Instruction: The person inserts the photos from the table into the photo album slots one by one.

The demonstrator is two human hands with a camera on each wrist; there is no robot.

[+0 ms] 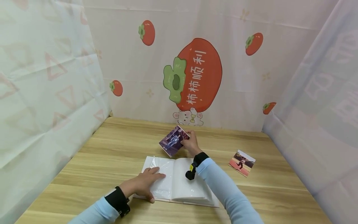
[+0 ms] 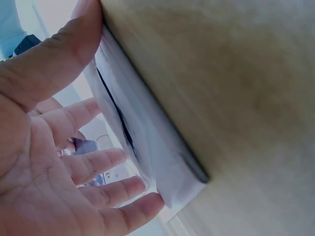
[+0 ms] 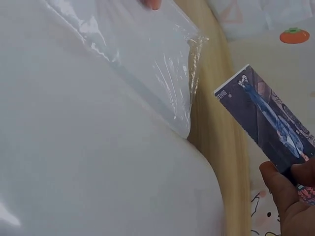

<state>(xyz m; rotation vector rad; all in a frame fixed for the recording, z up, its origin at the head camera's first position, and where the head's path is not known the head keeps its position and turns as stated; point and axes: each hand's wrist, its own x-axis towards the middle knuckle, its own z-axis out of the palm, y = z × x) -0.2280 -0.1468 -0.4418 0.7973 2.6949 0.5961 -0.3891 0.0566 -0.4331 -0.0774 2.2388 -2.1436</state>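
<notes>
A white photo album (image 1: 185,175) lies spread on the table, with clear plastic sleeves on its pages. On its left page rests my left hand (image 1: 146,182), fingers extended and the thumb at the lower edge. The left wrist view shows the palm side of that hand (image 2: 64,162) along the album's edge (image 2: 147,123). Beyond the album's top edge, my right hand (image 1: 191,143) pinches a dark purple photo (image 1: 173,140) by its right side. In the right wrist view the photo (image 3: 268,115) is tilted, and a loose sleeve (image 3: 147,59) stands out from the page.
A second photo (image 1: 242,163), with a pinkish-red ground, lies on the wooden table (image 1: 112,158) to the right of the album. Fabric with printed persimmons (image 1: 199,74) hangs behind the table, and further pale sheets (image 1: 50,77) enclose the left and right sides.
</notes>
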